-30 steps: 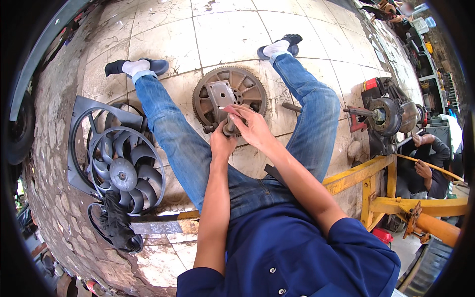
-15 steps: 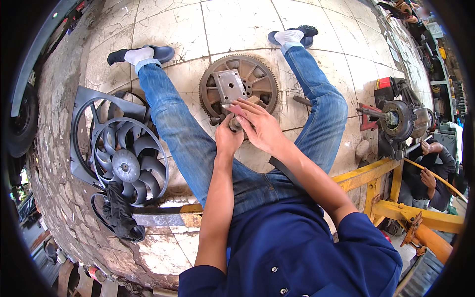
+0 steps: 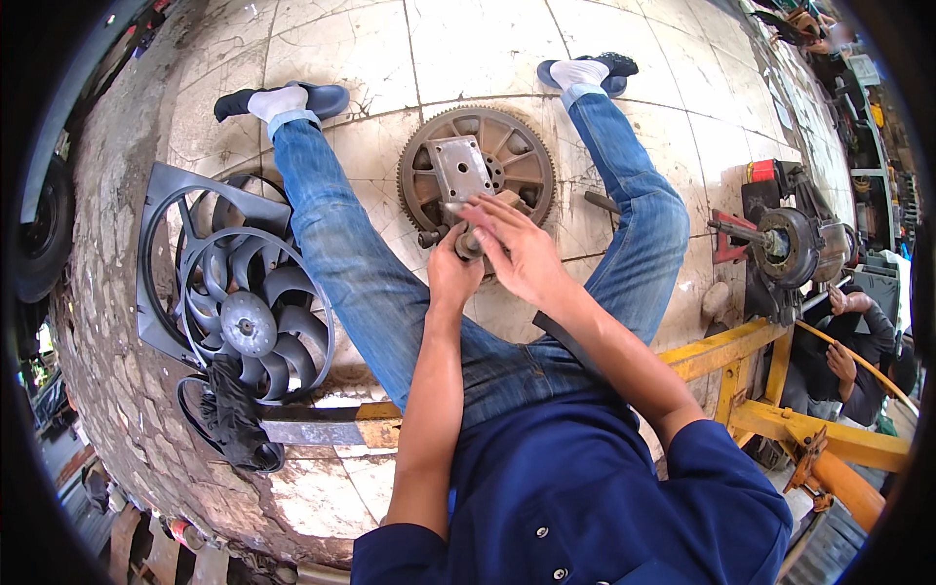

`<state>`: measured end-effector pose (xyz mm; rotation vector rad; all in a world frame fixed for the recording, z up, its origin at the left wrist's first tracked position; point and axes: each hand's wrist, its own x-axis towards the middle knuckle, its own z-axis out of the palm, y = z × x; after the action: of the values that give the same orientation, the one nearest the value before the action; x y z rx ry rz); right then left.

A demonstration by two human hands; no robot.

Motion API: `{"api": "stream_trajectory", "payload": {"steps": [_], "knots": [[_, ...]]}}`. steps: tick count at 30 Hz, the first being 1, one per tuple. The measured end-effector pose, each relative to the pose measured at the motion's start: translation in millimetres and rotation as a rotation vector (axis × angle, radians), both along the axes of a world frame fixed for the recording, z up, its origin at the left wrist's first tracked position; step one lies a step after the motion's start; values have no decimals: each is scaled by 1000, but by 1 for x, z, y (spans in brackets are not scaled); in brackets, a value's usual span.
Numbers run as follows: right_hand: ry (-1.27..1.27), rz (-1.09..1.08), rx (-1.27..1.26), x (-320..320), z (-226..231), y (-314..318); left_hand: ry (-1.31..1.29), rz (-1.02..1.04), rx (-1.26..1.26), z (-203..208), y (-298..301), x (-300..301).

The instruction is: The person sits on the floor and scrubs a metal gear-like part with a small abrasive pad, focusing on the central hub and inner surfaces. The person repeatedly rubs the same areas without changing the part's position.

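Both hands, left (image 3: 450, 278) and right (image 3: 515, 252), gripped a small dark metal part (image 3: 466, 241) touching the rusty toothed flywheel's (image 3: 522, 161) near rim, straight ahead.

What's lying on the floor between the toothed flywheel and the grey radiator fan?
In the head view, the person's left leg in blue jeans lies stretched between the rusty toothed flywheel and the grey plastic radiator fan.
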<state>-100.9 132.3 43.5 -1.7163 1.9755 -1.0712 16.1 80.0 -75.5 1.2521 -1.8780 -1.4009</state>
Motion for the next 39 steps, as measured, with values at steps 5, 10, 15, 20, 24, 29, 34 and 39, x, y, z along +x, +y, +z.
{"api": "stream_trajectory", "payload": {"steps": [5, 10, 15, 20, 24, 29, 34, 39], "knots": [[-300, -92, 228, -9, 4, -6, 20, 26, 23, 1, -2, 0], [81, 97, -24, -8, 12, -4, -37, 47, 61, 11, -1, -1], [-80, -6, 72, -7, 4, 0, -73, 37, 26, 13, -2, -2], [-193, -40, 138, -12, 0, -1, -100, -7, 31, 13, -5, 1], [-51, -16, 52, -4, 2, 4, -26, 56, 95, 13, -3, -2], [-184, -57, 135, -13, -4, 0, -41, 44, 56, 13, -4, 0], [-46, 24, 20, -5, 11, -4, -23, 43, 97, 15, -4, -1], [-50, -47, 54, -4, 2, -4, -10, 69, 84, 8, -2, -1]]}}
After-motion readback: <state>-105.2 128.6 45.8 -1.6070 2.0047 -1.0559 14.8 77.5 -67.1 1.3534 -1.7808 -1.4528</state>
